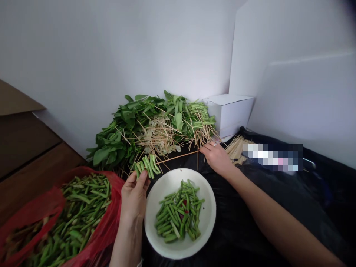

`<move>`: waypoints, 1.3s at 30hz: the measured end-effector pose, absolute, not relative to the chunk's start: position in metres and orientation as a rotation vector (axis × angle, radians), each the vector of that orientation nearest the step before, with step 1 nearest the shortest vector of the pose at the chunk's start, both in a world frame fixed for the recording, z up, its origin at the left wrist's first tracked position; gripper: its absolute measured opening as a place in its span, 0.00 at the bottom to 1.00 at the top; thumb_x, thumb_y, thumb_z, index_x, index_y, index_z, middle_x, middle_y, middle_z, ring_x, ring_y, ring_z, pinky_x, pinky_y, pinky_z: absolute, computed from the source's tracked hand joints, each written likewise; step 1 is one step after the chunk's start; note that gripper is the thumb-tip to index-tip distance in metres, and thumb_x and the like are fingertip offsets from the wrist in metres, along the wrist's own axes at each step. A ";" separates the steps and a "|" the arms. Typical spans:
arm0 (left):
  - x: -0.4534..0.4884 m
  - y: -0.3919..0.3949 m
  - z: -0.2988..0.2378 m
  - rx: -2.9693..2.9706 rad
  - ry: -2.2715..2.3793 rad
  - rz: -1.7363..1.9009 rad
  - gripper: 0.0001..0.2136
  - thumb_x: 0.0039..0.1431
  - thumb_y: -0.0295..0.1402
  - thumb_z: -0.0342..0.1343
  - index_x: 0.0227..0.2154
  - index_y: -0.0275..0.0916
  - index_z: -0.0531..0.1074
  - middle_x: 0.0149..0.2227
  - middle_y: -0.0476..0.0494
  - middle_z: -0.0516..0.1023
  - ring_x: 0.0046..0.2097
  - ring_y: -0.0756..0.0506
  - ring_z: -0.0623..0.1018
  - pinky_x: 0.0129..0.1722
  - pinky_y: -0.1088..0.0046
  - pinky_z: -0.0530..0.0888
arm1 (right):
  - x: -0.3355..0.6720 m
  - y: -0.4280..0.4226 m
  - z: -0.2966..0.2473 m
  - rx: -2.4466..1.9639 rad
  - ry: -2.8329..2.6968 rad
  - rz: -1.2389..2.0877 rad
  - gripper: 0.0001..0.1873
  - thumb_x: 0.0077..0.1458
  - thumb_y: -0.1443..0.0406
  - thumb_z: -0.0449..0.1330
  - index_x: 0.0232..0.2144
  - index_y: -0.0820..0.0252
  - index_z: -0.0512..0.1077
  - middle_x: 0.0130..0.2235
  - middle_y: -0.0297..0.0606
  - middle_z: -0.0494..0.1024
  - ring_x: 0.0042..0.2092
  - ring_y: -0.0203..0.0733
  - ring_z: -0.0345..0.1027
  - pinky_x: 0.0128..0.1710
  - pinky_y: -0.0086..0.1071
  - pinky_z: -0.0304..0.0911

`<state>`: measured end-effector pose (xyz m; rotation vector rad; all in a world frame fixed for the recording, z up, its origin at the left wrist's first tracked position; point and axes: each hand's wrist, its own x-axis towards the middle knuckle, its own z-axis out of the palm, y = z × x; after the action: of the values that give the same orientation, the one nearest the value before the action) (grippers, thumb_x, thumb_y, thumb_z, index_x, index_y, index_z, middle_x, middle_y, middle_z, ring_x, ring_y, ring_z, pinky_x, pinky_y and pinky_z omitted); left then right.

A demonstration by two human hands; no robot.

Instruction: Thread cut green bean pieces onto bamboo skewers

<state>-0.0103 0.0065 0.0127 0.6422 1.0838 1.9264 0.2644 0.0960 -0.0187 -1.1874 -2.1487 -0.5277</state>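
Forearms: the left forearm (128, 241) rises from 7 o'clock and the right forearm (278, 218) crosses from 4 o'clock, both reaching inward.
Desk cover: a black plastic sheet (244, 226) spreads under the work from 3 to 6 o'clock, probably to protect the desk.
Red bag: a red plastic bag (112, 196) at 8 o'clock lies open, heaped with cut green beans (80, 211), its mouth within easy reach of the left hand.
Greens: skewered leafy greens (116, 142) pile at 11 o'clock against the wall, seemingly set back out of the working space.
Box: a white cardboard box (229, 115) sits at 1 o'clock.
Plate: a white plate (208, 207) at 6 o'clock holds more bean pieces (179, 217), between both hands.
Left grip (134, 196): narrow, pinching a bamboo skewer of bean pieces (147, 166) upright-tilted above the plate.
Right grip (217, 157): fingers (204, 149) reach toward a long loose skewer (178, 157); whether it is held, I cannot tell.
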 end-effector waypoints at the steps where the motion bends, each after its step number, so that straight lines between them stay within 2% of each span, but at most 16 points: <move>1: -0.010 0.006 0.012 0.674 1.074 1.919 0.18 0.31 0.30 0.75 0.29 0.40 0.75 0.29 0.55 0.79 0.29 0.54 0.76 0.31 0.80 0.71 | 0.265 0.098 -0.020 -1.190 -2.124 -0.455 0.13 0.60 0.73 0.50 0.35 0.62 0.75 0.34 0.43 0.75 0.41 0.45 0.62 0.43 0.36 0.56; 4: -0.008 0.004 0.012 0.806 1.066 1.836 0.21 0.39 0.33 0.72 0.40 0.42 0.77 0.33 0.50 0.81 0.32 0.53 0.77 0.32 0.80 0.71 | 0.267 0.105 -0.026 -1.175 -1.940 -0.121 0.13 0.62 0.70 0.50 0.35 0.60 0.75 0.36 0.41 0.77 0.40 0.43 0.67 0.43 0.34 0.59; 6: -0.006 0.002 0.012 0.847 1.068 1.764 0.23 0.41 0.34 0.72 0.44 0.40 0.77 0.35 0.46 0.82 0.33 0.52 0.77 0.34 0.79 0.72 | 0.268 0.110 -0.030 -1.175 -1.804 0.038 0.12 0.62 0.66 0.52 0.35 0.59 0.75 0.37 0.41 0.78 0.40 0.43 0.70 0.44 0.35 0.61; 9: -0.005 0.001 0.012 0.820 1.060 1.701 0.22 0.39 0.34 0.72 0.41 0.37 0.78 0.33 0.45 0.82 0.32 0.52 0.77 0.34 0.79 0.72 | 0.271 0.117 -0.036 -1.212 -1.682 0.130 0.12 0.62 0.62 0.52 0.37 0.59 0.75 0.35 0.40 0.80 0.36 0.43 0.73 0.42 0.35 0.65; 12: -0.003 0.001 0.012 0.805 1.048 1.675 0.21 0.38 0.34 0.73 0.39 0.36 0.79 0.31 0.44 0.81 0.32 0.51 0.77 0.33 0.79 0.73 | 0.273 0.125 -0.043 -1.263 -1.582 0.267 0.16 0.63 0.59 0.50 0.39 0.59 0.74 0.29 0.36 0.79 0.27 0.38 0.72 0.33 0.32 0.68; 16: -0.004 0.001 0.012 0.794 1.038 1.683 0.20 0.38 0.34 0.73 0.37 0.35 0.80 0.31 0.44 0.81 0.32 0.52 0.77 0.32 0.80 0.73 | 0.275 0.134 -0.053 -1.333 -1.500 0.453 0.18 0.62 0.57 0.48 0.38 0.62 0.74 0.26 0.35 0.77 0.21 0.35 0.70 0.20 0.26 0.64; 20: -0.005 0.002 0.012 0.790 1.028 1.679 0.19 0.38 0.34 0.73 0.36 0.34 0.80 0.30 0.43 0.81 0.31 0.52 0.76 0.30 0.82 0.73 | 0.275 0.138 -0.061 -1.390 -1.472 0.553 0.15 0.61 0.60 0.48 0.36 0.62 0.72 0.27 0.36 0.77 0.21 0.34 0.70 0.17 0.24 0.62; 23: -0.006 0.003 0.012 0.781 1.027 1.684 0.19 0.37 0.34 0.73 0.35 0.34 0.80 0.30 0.44 0.81 0.31 0.53 0.76 0.30 0.83 0.73 | 0.272 0.137 -0.065 -1.424 -1.487 0.569 0.14 0.62 0.61 0.47 0.36 0.61 0.70 0.28 0.35 0.77 0.22 0.33 0.71 0.18 0.23 0.62; 29: -0.007 0.004 0.009 0.787 1.037 1.680 0.18 0.37 0.33 0.73 0.35 0.34 0.80 0.31 0.45 0.80 0.32 0.53 0.76 0.31 0.83 0.73 | 0.268 0.137 -0.064 -1.555 -1.565 0.469 0.19 0.66 0.63 0.38 0.43 0.63 0.67 0.32 0.38 0.79 0.25 0.33 0.73 0.24 0.24 0.63; 34: -0.007 0.007 0.006 0.788 1.065 1.685 0.17 0.36 0.33 0.73 0.32 0.35 0.81 0.31 0.46 0.81 0.31 0.53 0.76 0.31 0.82 0.74 | 0.272 0.134 -0.056 -1.719 -1.722 0.260 0.14 0.64 0.60 0.49 0.38 0.59 0.72 0.36 0.42 0.79 0.39 0.42 0.74 0.38 0.30 0.62; 36: -0.008 0.008 0.006 0.777 1.076 1.682 0.17 0.35 0.33 0.73 0.33 0.35 0.81 0.30 0.45 0.81 0.31 0.53 0.77 0.30 0.83 0.74 | 0.276 0.132 -0.050 -1.792 -1.761 0.177 0.16 0.64 0.59 0.48 0.39 0.58 0.73 0.39 0.44 0.79 0.43 0.45 0.73 0.41 0.32 0.60; 39: -0.010 0.010 0.006 0.751 1.081 1.682 0.18 0.35 0.32 0.73 0.33 0.35 0.81 0.30 0.45 0.81 0.31 0.52 0.77 0.28 0.84 0.73 | 0.288 0.130 -0.041 -1.905 -1.781 0.067 0.18 0.65 0.61 0.45 0.46 0.57 0.73 0.43 0.46 0.78 0.46 0.48 0.72 0.44 0.34 0.60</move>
<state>-0.0096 0.0097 0.0055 0.7511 1.0812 1.6816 0.2879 0.1296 -0.0407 -1.9053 -1.7807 0.0668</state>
